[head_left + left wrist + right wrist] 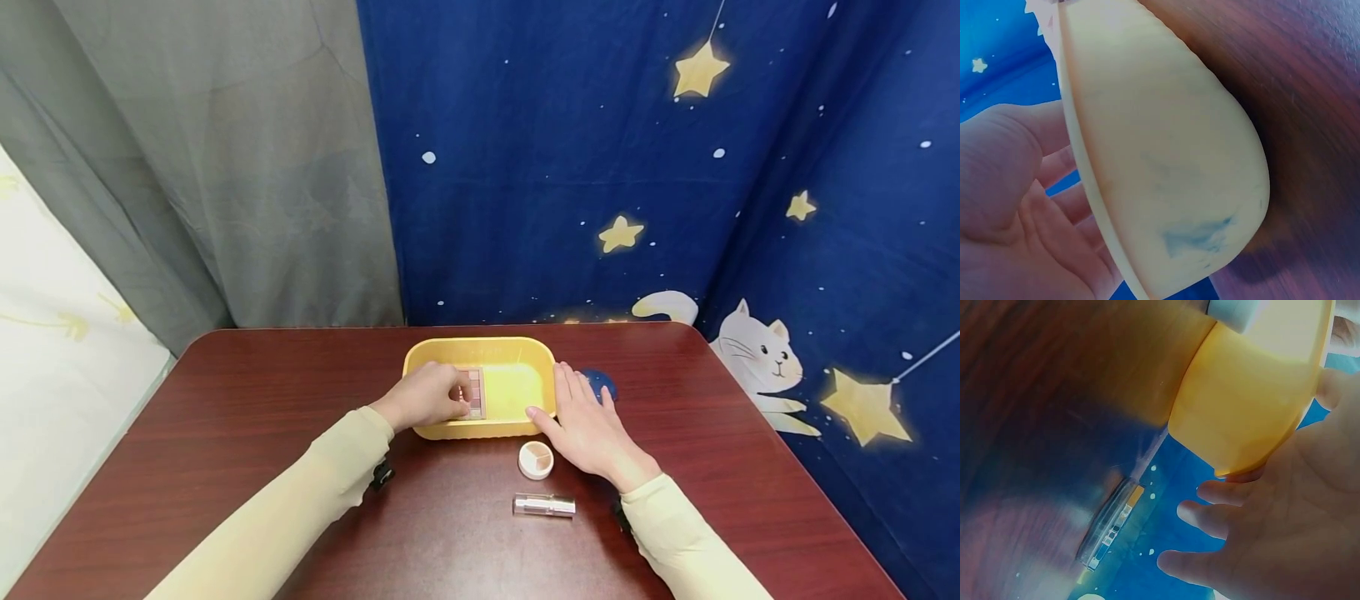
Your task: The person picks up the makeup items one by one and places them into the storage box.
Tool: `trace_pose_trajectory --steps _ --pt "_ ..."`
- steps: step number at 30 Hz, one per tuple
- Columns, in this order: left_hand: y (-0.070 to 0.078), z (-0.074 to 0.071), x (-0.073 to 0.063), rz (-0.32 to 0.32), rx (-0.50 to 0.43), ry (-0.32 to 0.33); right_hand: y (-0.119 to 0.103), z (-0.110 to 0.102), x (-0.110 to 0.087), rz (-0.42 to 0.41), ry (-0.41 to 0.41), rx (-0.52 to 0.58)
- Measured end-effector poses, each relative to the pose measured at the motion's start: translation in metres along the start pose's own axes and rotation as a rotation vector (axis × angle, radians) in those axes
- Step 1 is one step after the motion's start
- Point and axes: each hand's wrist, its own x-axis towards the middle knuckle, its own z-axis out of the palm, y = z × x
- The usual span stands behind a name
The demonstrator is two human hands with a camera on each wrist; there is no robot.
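Observation:
A yellow plastic basket (480,430) stands near the far edge of the table. Reaching over its left end, my left hand (429,396) pinches an eyeshadow palette (476,393) inside with curled fingers. In the left wrist view the basket wall hides the palette and the fingertips of the left hand (1029,194). My right hand (588,425) lies along the basket's right end, fingers straight and thumb over the near rim. The right wrist view shows the right hand (1260,512) against the outer wall of the basket (1241,400).
A round three-section makeup pan (536,460) sits just in front of the basket. Nearer to me lies a shiny lipstick tube (543,505). Beyond my right fingers is a round dark blue item (600,383). Curtains (525,167) hang behind the table (300,375).

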Motion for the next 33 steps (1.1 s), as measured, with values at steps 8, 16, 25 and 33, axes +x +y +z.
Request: trace_pose_trajectory --steps 8,16,25,33 --pt "0.004 0.003 -0.007 -0.055 -0.026 0.141 0.0 0.0 0.0 0.001 -0.003 0.007" --pt "0.009 0.003 -0.018 -0.09 -0.049 0.284 0.0 0.0 0.0 0.001 -0.003 0.005" --pt "0.011 0.001 -0.031 -0.073 -0.06 0.379 -0.001 -0.001 0.0 0.002 -0.003 0.01" --pt "0.008 0.005 -0.039 -0.074 -0.021 0.37 -0.001 0.0 0.0 0.005 -0.001 -0.002"
